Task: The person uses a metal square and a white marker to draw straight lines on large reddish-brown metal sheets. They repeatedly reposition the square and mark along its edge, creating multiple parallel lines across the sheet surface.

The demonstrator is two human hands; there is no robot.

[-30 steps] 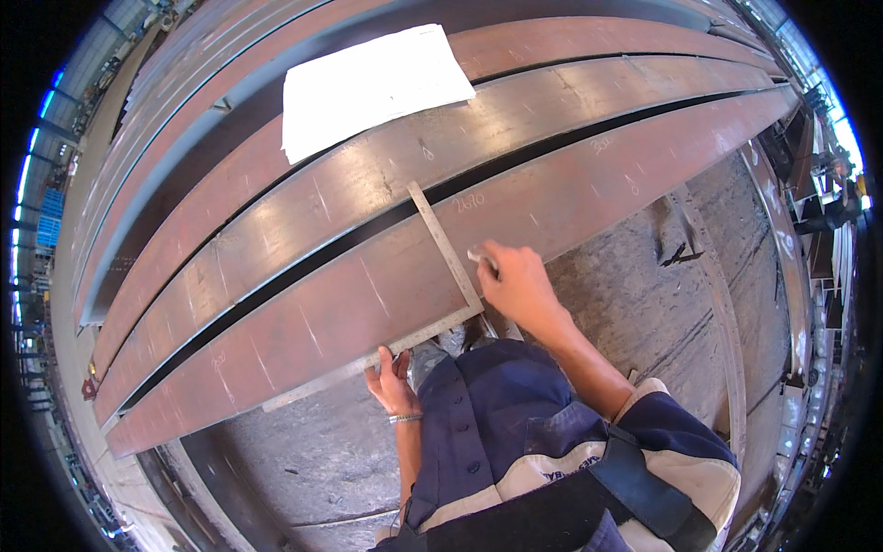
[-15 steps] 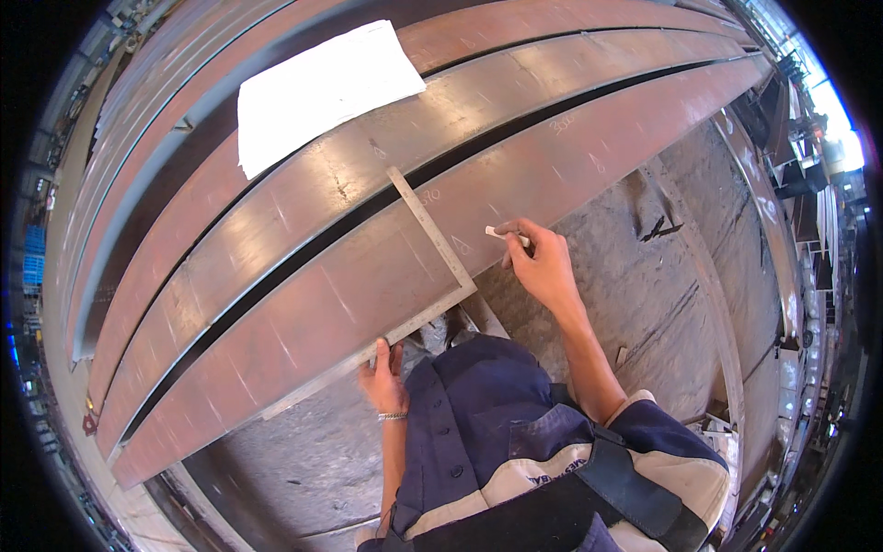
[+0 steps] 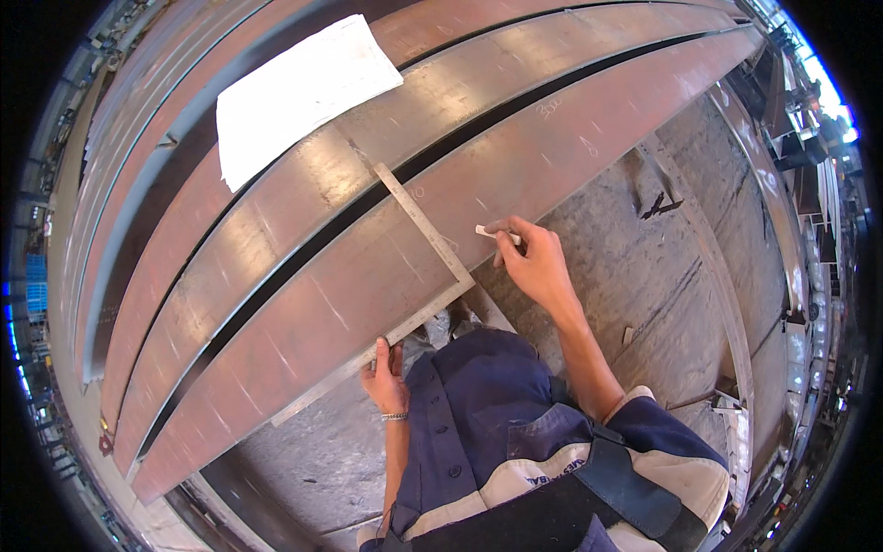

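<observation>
Through the head view I have the metal square (image 3: 425, 225) on the reddish steel plate (image 3: 524, 166) nearest the body: its long leg runs along the near edge, and its short leg crosses the face, the end reaching over the dark gap (image 3: 345, 219) to the next plate (image 3: 331, 161). My left hand (image 3: 388, 385) is at the long leg, thumb laid on it; whether the fingers close underneath I cannot tell. My right hand (image 3: 535, 262) holds a narrow pinch — thumb and fingertips around a white chalk-like stick (image 3: 486, 231), its tip out over the plate just beside the short leg; I can't tell if it touches.

I judge the square thin, stiff and fairly light, apt to slide or pivot on smooth steel, so I'd take hold partway along the long leg and press it to the edge. The stick looks light but brittle — I'd pinch it close to the tip, gently. The plate I'd expect to be heavy and rigid, a firm backing for both.
</observation>
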